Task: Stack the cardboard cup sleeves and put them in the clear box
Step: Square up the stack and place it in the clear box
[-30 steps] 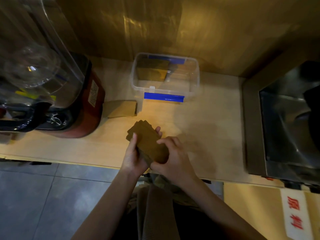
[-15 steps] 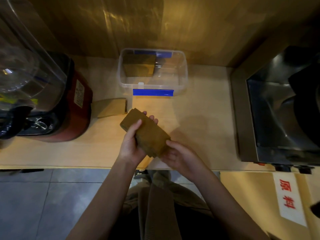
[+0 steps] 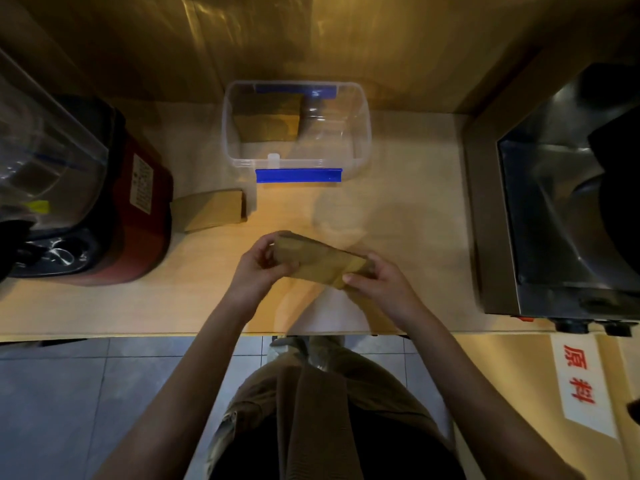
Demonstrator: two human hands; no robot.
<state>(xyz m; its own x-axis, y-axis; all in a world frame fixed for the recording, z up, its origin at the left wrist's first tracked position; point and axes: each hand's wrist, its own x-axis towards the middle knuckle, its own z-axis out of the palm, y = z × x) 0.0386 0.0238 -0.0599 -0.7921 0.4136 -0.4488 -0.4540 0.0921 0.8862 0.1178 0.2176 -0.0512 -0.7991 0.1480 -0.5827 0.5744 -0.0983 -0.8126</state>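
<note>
left hand [image 3: 258, 268] and right hand [image 3: 379, 289], fingers clasping sleeve stack [image 3: 320, 261] ends

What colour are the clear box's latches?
Blue latches, on the clear box; head view shows them.

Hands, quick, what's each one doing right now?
Left hand: closed on one end of the stack of cardboard sleeves.
Right hand: closed on its other end.

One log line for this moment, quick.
left hand: grips sleeve stack | right hand: grips opposite end | clear box: open, sleeves inside | loose sleeves: on counter
</note>
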